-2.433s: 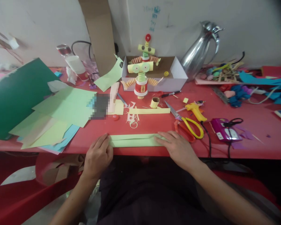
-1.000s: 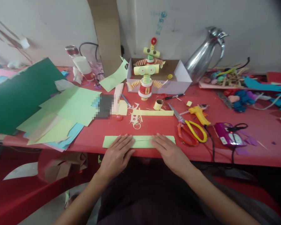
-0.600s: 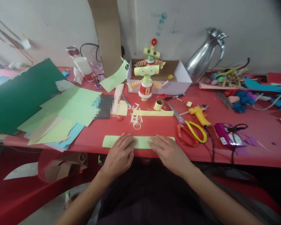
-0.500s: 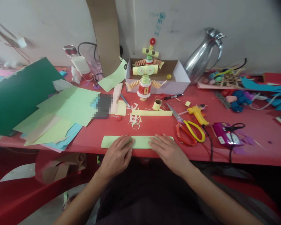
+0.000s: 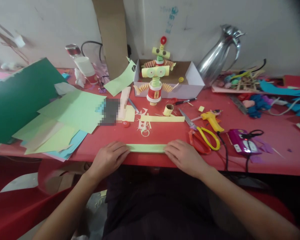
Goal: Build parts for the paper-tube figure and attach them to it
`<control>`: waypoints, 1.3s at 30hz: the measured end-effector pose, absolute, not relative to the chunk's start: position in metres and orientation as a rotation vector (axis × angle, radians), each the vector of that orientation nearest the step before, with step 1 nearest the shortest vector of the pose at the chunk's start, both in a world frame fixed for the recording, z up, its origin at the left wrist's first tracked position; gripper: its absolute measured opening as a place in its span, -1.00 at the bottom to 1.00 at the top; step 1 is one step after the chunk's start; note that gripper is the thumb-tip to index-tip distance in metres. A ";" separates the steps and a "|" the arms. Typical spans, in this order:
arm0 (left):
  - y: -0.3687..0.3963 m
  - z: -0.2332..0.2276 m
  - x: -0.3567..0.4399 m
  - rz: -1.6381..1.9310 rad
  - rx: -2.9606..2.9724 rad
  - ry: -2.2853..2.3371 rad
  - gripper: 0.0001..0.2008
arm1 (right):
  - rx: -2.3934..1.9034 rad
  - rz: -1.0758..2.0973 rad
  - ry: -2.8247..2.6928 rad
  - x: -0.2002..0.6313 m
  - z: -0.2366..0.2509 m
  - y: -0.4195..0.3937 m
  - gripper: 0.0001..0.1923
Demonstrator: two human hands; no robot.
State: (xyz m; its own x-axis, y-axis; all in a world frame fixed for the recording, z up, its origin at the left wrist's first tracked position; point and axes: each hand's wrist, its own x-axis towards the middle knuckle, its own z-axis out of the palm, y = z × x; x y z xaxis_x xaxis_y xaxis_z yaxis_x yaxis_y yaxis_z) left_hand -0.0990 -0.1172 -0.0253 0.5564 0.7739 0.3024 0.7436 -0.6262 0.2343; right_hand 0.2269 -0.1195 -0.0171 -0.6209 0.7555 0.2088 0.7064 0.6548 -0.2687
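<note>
A narrow folded strip of light green paper (image 5: pixel 147 148) lies across the front of the red table. My left hand (image 5: pixel 111 156) is closed over its left end, fingers together and pressed down. At the right end, my right hand (image 5: pixel 182 154) grips the strip in the same way. The paper's two ends are hidden under my fingers. Just beyond it are a long yellow paper strip (image 5: pixel 163 118), some paper scraps (image 5: pixel 143 124) and a small yellow paper roll (image 5: pixel 168 110). Scissors (image 5: pixel 200 133) with red and yellow handles lie beside my right hand.
Two paper-cup figures stand at the back, the nearer one (image 5: pixel 154 90) before a shallow box (image 5: pixel 190 87). Coloured sheets (image 5: pixel 72 108) are spread at left. A yellow glue gun (image 5: pixel 213 120), a purple device (image 5: pixel 243 142) with cables and a metal jug (image 5: pixel 218 55) are at right.
The green paper has become a narrower strip, folded lengthwise. My left hand has slid outward to the left end, and both hands have gone from lying flat to gripping the ends.
</note>
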 end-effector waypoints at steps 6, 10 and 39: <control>-0.100 -0.012 -0.090 0.353 2.235 1.574 -0.74 | -1.475 0.548 -2.548 0.222 -0.004 -0.098 -0.84; -0.095 -0.005 -0.085 0.249 2.111 1.688 -0.77 | -1.614 0.468 -2.597 0.217 0.002 -0.096 -0.86; -0.039 0.040 -0.037 0.662 2.728 1.664 -0.73 | -1.338 1.773 -1.755 0.179 -0.003 -0.149 -0.76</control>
State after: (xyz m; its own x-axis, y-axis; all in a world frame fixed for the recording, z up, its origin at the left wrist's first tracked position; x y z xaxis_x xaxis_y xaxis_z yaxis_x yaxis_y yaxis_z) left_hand -0.0369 -0.0392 0.0403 0.3998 0.8249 0.3998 0.8740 -0.4745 0.1050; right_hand 0.1792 -0.1487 -0.0028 -0.5160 0.7637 -0.3879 0.3802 -0.2016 -0.9027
